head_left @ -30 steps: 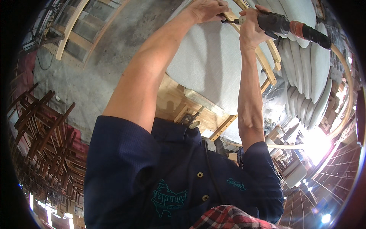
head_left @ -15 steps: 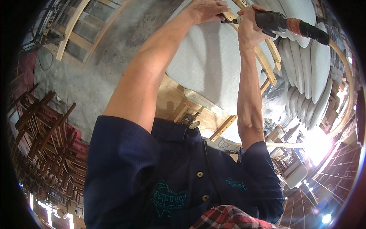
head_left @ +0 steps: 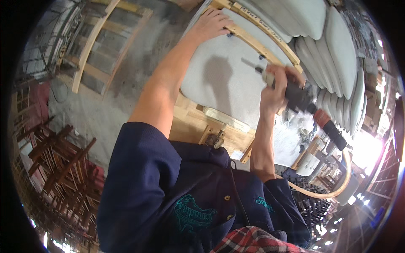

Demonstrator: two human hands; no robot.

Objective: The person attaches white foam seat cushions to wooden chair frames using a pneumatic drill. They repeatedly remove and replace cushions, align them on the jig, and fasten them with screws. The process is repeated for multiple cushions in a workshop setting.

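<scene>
A pale grey padded panel (head_left: 206, 71) lies in front of me on a wooden bench (head_left: 190, 120). Along its far right side runs a curved wooden strip (head_left: 249, 40), with dark fittings along its inner edge. My left hand (head_left: 213, 25) rests on the far end of this strip, fingers bent over it. In my right hand (head_left: 276, 86) is a dark air drill (head_left: 297, 97) with a red band. Its thin bit points to the far left over the panel, apart from the strip. The drill and fingers are blurred by motion.
Several grey padded panels (head_left: 333, 63) stand stacked on the right. A tan hose (head_left: 325, 195) loops from the drill toward me. Stacked brown wooden chair frames (head_left: 63, 156) stand at the left, and a slatted wooden frame (head_left: 90, 55) lies at the far left.
My right hand has drawn the drill nearer to me, away from the strip by my left hand. My left hand has come slightly nearer and left, fingers now over the strip.
</scene>
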